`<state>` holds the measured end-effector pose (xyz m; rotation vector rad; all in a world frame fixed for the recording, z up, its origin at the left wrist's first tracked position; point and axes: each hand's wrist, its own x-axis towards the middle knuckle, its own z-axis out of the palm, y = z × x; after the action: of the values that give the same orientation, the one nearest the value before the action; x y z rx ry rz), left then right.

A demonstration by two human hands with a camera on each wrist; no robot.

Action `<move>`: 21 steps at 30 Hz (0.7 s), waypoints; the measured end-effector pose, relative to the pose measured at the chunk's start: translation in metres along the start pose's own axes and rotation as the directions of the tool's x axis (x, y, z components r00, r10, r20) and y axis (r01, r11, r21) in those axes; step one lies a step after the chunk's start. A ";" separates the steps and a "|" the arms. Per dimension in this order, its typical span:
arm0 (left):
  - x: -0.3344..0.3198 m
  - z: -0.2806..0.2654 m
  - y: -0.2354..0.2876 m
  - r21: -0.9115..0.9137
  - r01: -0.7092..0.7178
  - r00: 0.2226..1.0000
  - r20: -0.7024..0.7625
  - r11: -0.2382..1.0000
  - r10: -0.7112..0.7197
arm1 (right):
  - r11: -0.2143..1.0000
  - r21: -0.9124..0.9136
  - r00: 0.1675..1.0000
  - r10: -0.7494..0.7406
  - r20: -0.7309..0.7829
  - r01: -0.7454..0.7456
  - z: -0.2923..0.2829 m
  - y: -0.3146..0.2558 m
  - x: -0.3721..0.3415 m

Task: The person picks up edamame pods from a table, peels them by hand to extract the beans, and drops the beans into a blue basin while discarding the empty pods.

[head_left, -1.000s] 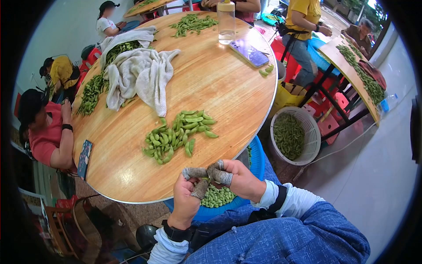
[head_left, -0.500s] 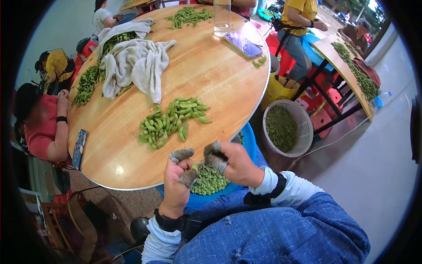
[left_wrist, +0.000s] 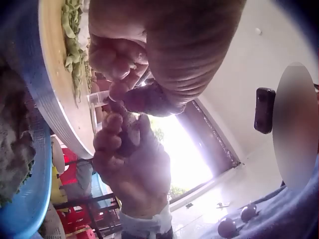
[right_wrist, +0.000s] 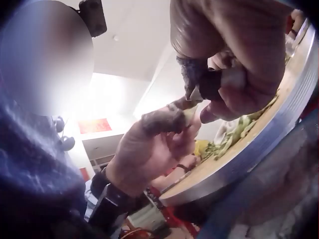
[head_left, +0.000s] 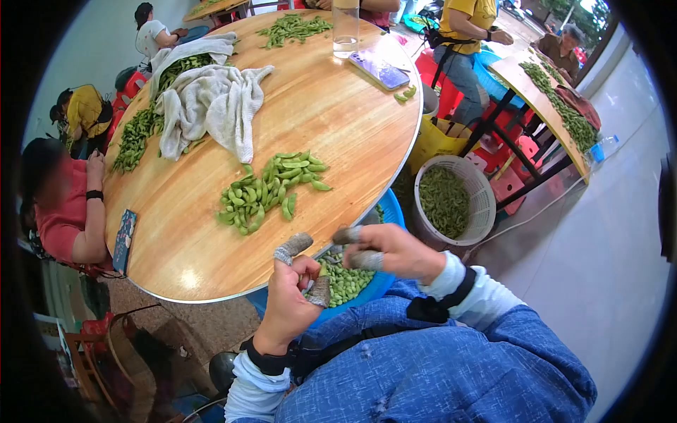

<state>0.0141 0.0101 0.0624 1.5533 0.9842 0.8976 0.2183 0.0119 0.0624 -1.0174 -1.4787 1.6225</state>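
Note:
Over the near table edge, the left hand (head_left: 288, 299) pinches a small green pod (head_left: 323, 270) between its covered thumb and curled fingers. The right hand (head_left: 402, 255) is just to its right, blurred, with covered thumb and forefinger apart. The right wrist view has the pod (right_wrist: 189, 115) at the left hand's fingertips, close to the right hand (right_wrist: 241, 55); a pale sliver by its thumb is too unclear to identify. Below the hands, shelled green beans (head_left: 347, 283) lie in a blue basin (head_left: 386, 280). Whole pods (head_left: 264, 194) are heaped on the round table (head_left: 190, 247).
A white towel (head_left: 211, 106) partly covers more pods (head_left: 137, 137). A clear bottle (head_left: 345, 32) and a phone (head_left: 379, 69) are farther back. Pods fill a white basket (head_left: 483, 204) on the floor at right. Several people sit or stand around.
The right hand has moved away from the left and to the right, its thumb and forefinger parting. The left hand keeps its pinch. The head view has shifted, moving the table scene up and left.

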 end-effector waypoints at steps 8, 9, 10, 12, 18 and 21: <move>-0.003 -0.011 -0.004 0.094 -0.012 0.996 -0.087 0.995 0.020 | 0.991 -0.065 0.993 -0.114 0.027 0.116 0.031 -0.016 0.028; -0.004 -0.011 -0.005 0.039 0.027 0.995 -0.094 0.999 -0.024 | 0.974 -0.172 0.989 -0.149 0.020 0.150 0.029 -0.019 0.028; -0.004 -0.011 -0.006 -0.017 0.064 0.993 -0.098 0.998 -0.066 | 0.972 -0.179 0.989 -0.151 0.004 0.149 0.027 -0.019 0.029; -0.001 -0.014 -0.009 -0.017 0.124 0.992 -0.013 0.992 -0.124 | 0.970 -0.165 0.983 -0.179 0.028 0.181 0.022 -0.022 0.031; 0.011 -0.021 -0.008 0.032 0.123 0.967 0.219 0.992 -0.127 | 0.968 -0.145 0.977 -0.194 0.088 0.205 0.006 -0.017 0.037; 0.016 -0.026 -0.002 -0.116 0.351 0.891 0.346 0.929 -0.293 | 0.982 -0.094 0.982 -0.150 0.119 0.161 -0.002 -0.014 0.038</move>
<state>-0.0040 0.0350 0.0664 1.2856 0.8655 0.4607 0.2028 0.0479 0.0726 -0.8548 -1.6880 1.5254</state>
